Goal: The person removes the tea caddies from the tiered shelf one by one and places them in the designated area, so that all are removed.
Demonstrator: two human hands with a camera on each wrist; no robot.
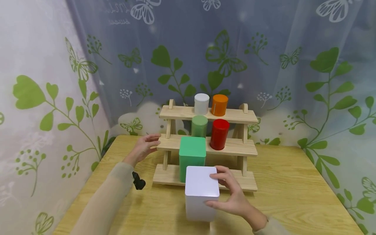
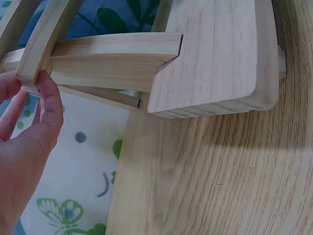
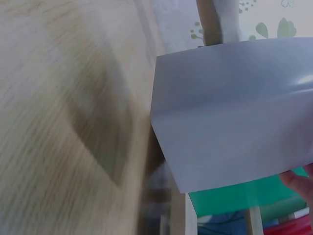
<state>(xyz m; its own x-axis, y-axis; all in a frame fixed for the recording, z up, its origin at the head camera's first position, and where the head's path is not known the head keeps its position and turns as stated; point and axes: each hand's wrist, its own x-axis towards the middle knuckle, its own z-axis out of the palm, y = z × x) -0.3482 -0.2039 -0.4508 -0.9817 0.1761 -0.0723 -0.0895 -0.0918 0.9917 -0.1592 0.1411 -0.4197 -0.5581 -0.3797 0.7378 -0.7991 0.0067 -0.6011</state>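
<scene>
My right hand [image 1: 232,197] grips a white square box [image 1: 202,181] from its right side, thumb at the front and fingers at the back. The box is held just in front of the bottom step of a three-tier wooden shelf [image 1: 170,142], and its shadow falls on the table in the right wrist view. My left hand [image 1: 143,147] pinches the left end of the middle board between thumb and fingers, as the left wrist view [image 2: 34,132] shows. Behind the white box, a green square box [image 1: 192,148] stands on the bottom step, its lower right part hidden.
A light green can [image 1: 199,125] and a red can [image 1: 219,135] stand on the middle tier. Up on the top tier are a white can [image 1: 201,104] and an orange can [image 1: 219,105]. The wooden table [image 1: 293,195] meets patterned curtains [image 1: 279,75] at the back and sides.
</scene>
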